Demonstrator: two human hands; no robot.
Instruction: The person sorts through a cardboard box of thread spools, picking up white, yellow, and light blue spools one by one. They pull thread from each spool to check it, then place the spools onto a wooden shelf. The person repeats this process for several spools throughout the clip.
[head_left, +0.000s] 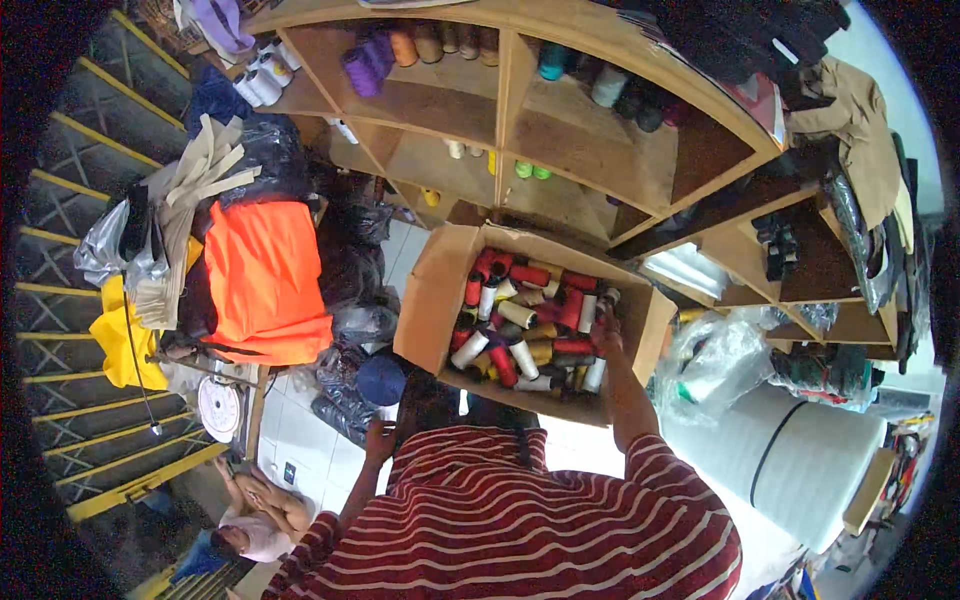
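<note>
An open cardboard box (432, 300) stands in front of me, filled with a jumble of thread spools (517, 314) in red, white, cream and mustard. My right hand (604, 328) reaches in at the box's right side, among the spools by the wall. Its fingers are too small and dark against the spools to show whether they grip one. My left hand (379, 440) hangs low beside my dark trousers, left of the box, with its fingers loosely apart and nothing visible in them. A dark blue rounded thing (381, 380) lies just ahead of it.
Behind the box rises a wooden shelf unit (505, 90) with thread cones. Bright orange cloth (265, 280) and black plastic bags (350, 240) are piled left. A large white foam roll (800, 460) and clear plastic wrap (710, 365) lie right. Another person (265, 510) sits lower left.
</note>
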